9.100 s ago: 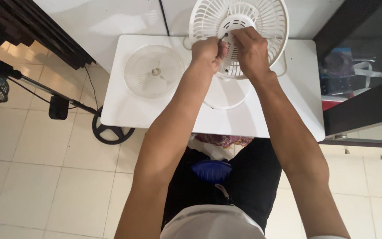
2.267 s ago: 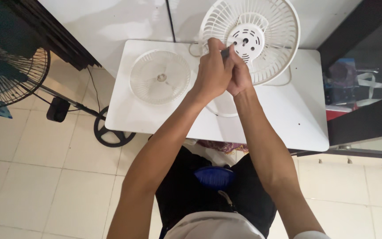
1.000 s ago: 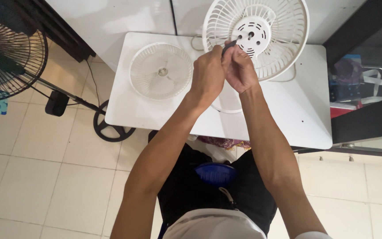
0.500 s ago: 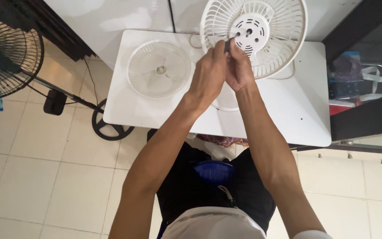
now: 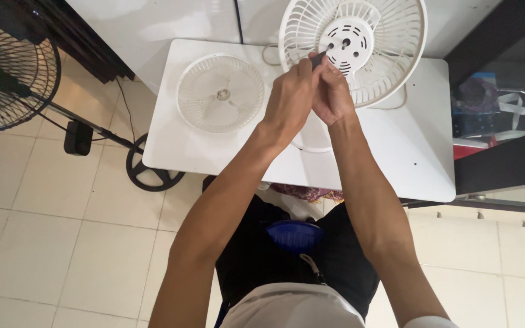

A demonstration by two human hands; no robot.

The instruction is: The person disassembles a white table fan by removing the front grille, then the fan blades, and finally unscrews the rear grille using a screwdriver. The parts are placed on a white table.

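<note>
Head view: dark tool (image 5: pixel 318 59) is gripped by left hand (image 5: pixel 291 97) and right hand (image 5: pixel 333 96), both clenched, at white fan grille (image 5: pixel 390 36), far tabletop (image 5: pixel 396 158). Grille judged light, brittle; rim hold safest.

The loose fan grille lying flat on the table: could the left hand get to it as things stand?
Probably yes. The loose grille lies uncovered on the white table, just left of the left hand, with nothing between. But that hand and the right hand are clasped around a dark tool.
</note>
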